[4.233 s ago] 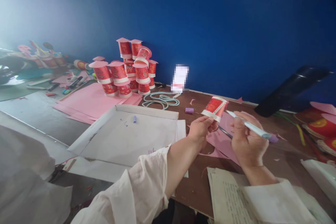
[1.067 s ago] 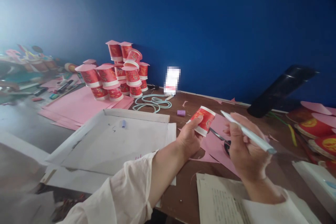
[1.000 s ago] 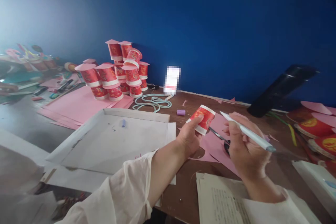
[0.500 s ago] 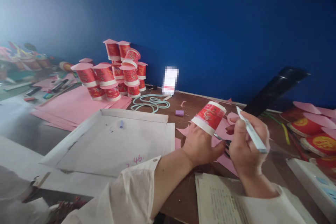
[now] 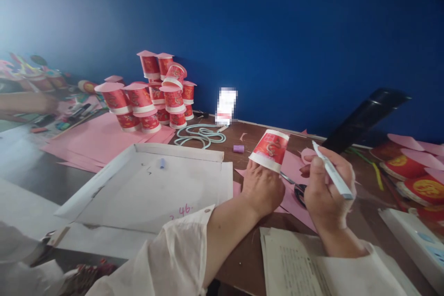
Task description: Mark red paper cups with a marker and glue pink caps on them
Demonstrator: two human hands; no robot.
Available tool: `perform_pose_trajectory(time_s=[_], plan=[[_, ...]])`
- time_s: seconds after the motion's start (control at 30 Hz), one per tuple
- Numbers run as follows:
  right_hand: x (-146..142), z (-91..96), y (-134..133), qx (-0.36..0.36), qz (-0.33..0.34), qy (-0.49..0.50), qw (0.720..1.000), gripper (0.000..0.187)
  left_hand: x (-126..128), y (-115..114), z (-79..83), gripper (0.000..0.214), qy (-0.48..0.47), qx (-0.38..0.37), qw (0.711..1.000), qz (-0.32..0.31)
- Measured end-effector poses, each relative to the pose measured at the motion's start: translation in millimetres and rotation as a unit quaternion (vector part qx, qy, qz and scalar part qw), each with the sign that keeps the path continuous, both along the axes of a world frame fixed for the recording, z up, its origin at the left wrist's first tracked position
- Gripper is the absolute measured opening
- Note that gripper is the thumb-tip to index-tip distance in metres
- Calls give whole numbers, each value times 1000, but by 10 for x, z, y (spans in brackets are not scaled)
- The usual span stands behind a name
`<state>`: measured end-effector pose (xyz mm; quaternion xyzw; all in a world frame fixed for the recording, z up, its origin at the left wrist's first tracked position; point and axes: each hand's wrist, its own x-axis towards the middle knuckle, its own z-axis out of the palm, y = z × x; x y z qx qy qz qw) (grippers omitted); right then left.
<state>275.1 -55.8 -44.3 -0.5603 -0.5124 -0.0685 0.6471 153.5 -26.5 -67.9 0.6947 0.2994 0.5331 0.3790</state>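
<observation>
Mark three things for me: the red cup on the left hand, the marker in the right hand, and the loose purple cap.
Red cup [image 5: 269, 149]: head view, on its printed side.
Marker [image 5: 333, 174]: head view, on its pale barrel.
Purple cap [image 5: 238, 149]: head view, mid-side.

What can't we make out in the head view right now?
Head view, all:
Left hand: fingertips, hidden by the paper cup over them.
Scissors: handle partly behind the right hand.
Phone: screen, pixelated out.
Papers: text too small; sleeve covers part.
Another person's arm: blurred, cut off by the picture's left edge.
</observation>
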Motion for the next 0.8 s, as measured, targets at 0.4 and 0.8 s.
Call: perform_pose_trajectory(time_s=[0.4, 0.8], plan=[[1, 8, -5, -8, 37, 14, 999, 33, -46, 81, 189, 27, -256, -360, 884, -152], [-35, 39, -41, -50, 65, -38, 996, 33, -41, 180, 221, 25, -425, -451, 765, -176]])
